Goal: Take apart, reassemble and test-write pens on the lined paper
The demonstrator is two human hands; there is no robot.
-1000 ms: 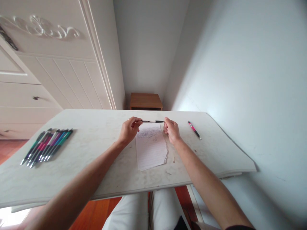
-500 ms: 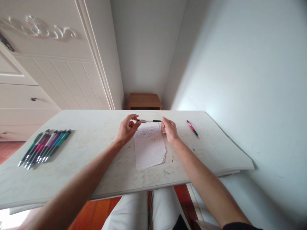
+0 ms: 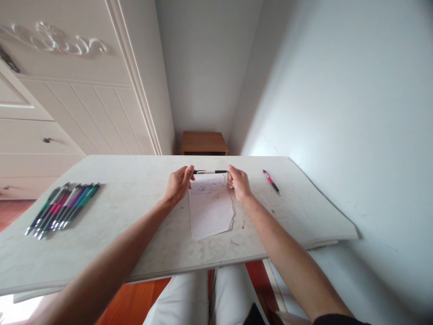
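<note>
While both ends of the black-and-white pen [image 3: 209, 172] are pinched, by your left hand [image 3: 178, 184] and right hand [image 3: 240, 184], near the paper's [image 3: 211, 214] far edge, two-handed handling appears underway; the next move calls for steady, matched grips.

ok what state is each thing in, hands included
White-and-black pen: held at both ends
Left hand: closed on one end
Right hand: gripping the other end
Paper: flat, scribbled on, right edge torn
Pink pen: lying loose
Pen cluster: lying side by side
Cabinet drawers: look shut
</note>
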